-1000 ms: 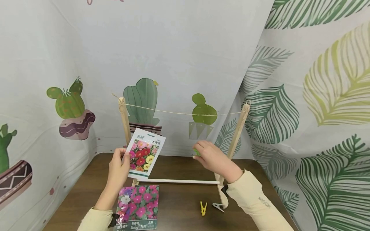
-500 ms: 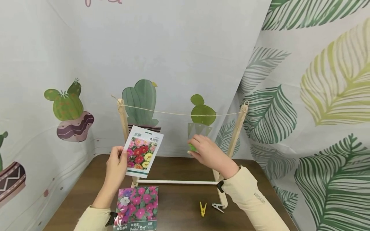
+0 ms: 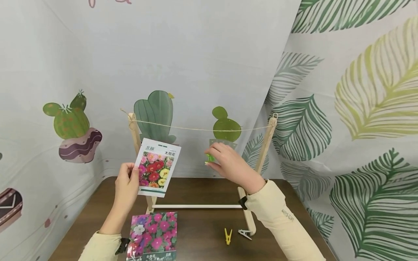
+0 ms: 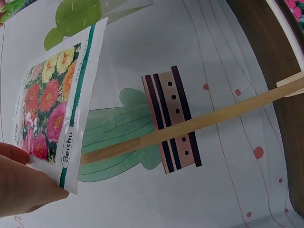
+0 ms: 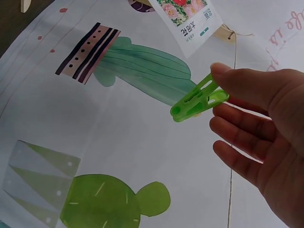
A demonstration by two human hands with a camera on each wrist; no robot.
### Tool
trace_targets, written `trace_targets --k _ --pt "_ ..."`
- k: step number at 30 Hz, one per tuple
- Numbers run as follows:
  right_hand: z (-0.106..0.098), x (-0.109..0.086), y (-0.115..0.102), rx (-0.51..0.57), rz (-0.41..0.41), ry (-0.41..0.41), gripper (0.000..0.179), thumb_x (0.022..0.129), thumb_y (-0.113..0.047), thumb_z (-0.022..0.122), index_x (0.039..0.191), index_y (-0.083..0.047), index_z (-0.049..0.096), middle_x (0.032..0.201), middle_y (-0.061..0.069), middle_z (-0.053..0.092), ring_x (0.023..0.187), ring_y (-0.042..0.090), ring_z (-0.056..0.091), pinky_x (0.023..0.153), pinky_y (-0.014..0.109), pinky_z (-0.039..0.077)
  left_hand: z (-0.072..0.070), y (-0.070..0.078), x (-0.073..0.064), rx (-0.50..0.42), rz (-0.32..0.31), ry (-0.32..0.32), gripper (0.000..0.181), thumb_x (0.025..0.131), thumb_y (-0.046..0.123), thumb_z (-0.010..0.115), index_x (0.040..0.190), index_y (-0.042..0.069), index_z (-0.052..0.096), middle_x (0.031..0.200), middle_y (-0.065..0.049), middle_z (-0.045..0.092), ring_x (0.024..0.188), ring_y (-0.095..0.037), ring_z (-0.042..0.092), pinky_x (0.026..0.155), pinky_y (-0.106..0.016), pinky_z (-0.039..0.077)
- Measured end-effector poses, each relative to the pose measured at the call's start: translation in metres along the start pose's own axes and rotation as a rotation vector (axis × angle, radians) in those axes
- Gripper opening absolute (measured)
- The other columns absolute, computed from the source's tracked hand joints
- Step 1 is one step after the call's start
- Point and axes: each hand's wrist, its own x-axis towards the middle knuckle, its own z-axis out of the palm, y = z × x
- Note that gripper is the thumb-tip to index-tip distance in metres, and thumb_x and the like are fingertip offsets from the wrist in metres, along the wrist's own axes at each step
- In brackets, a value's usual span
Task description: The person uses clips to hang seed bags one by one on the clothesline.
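My left hand (image 3: 126, 185) pinches a white seed packet (image 3: 157, 167) by its left edge. Red, pink and yellow flowers are printed on its front, and it is held upright, slightly tilted, before the left post. In the right wrist view, a green clothespin (image 5: 199, 99) is pinched between thumb and forefinger of my right hand (image 5: 259, 104), its other fingers loosely bent. A thin string (image 3: 192, 128) runs between two wooden posts, above both hands. In the head view the right hand (image 3: 230, 163) hides most of the clothespin.
Seed packets with pink flowers (image 3: 153, 232) lie at the table's front left. A yellow clothespin (image 3: 228, 236) and a grey one (image 3: 245, 234) lie at front right, by the foot of the right post (image 3: 266, 145). A white crossbar (image 3: 196, 206) joins the posts low down.
Both hands have risen a little, the left with the seed packet and the right with the green clothespin. The right hand has also shifted left, nearer the packet. The head view has turned slightly.
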Motion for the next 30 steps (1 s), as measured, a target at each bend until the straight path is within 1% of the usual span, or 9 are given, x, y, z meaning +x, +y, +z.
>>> trace_targets --k 3,7,12,16,22,26,30 --pt "-0.001 0.005 0.001 0.007 -0.006 0.011 0.027 0.084 -0.012 0.075 0.106 -0.003 0.061 0.097 0.007 0.06 0.088 0.02 0.056 0.081 0.034 0.046 0.0 0.0 0.002 -0.015 0.003 0.011 0.021 0.102 0.018 0.04 0.107 -0.001 0.048 0.087 -0.013 0.055 0.071 -0.013 0.045 0.059 -0.021 0.036" --pt "-0.001 0.011 0.001 0.011 -0.015 0.023 0.027 0.085 -0.012 0.074 0.107 -0.003 0.061 0.098 0.007 0.06 0.09 0.02 0.056 0.081 0.033 0.047 0.0 0.003 0.004 -0.033 0.009 0.017 0.019 0.102 0.016 0.041 0.106 -0.002 0.048 0.085 -0.012 0.053 0.071 -0.012 0.043 0.059 -0.022 0.035" --pt "-0.002 0.02 0.001 0.021 -0.035 0.046 0.027 0.085 -0.011 0.074 0.107 -0.002 0.061 0.101 0.008 0.061 0.093 0.022 0.058 0.083 0.033 0.048 0.0 0.007 0.005 -0.051 0.005 0.024 0.019 0.102 0.015 0.041 0.106 -0.003 0.048 0.084 -0.012 0.051 0.071 -0.011 0.042 0.061 -0.022 0.034" --pt "-0.005 0.028 0.001 0.035 -0.045 0.068 0.026 0.084 -0.009 0.074 0.106 -0.001 0.062 0.1 0.008 0.062 0.093 0.021 0.059 0.084 0.031 0.048 0.0 0.008 0.008 -0.077 0.006 0.028 0.019 0.102 0.013 0.04 0.107 -0.004 0.047 0.085 -0.011 0.049 0.073 -0.01 0.041 0.063 -0.021 0.033" --pt "-0.01 0.04 0.0 0.091 -0.056 0.113 0.027 0.084 -0.008 0.074 0.107 0.001 0.061 0.102 0.01 0.063 0.094 0.02 0.059 0.086 0.029 0.048 0.001 0.009 0.012 -0.124 0.012 0.025 0.019 0.102 0.011 0.039 0.107 -0.006 0.045 0.085 -0.01 0.048 0.074 -0.009 0.041 0.062 -0.019 0.034" --pt "-0.012 0.049 0.0 0.119 -0.059 0.133 0.029 0.086 -0.009 0.073 0.11 0.001 0.06 0.104 0.01 0.062 0.096 0.02 0.058 0.087 0.028 0.047 0.001 0.01 0.015 -0.135 0.015 0.02 0.019 0.102 0.011 0.039 0.108 -0.006 0.045 0.086 -0.011 0.048 0.074 -0.009 0.042 0.062 -0.018 0.035" --pt "-0.014 0.06 0.001 0.177 -0.068 0.156 0.028 0.086 -0.008 0.072 0.11 0.001 0.06 0.105 0.009 0.062 0.097 0.02 0.057 0.088 0.026 0.045 0.001 0.012 0.017 -0.147 0.005 0.015 0.02 0.103 0.012 0.039 0.109 -0.006 0.045 0.087 -0.012 0.049 0.075 -0.009 0.042 0.063 -0.018 0.035"
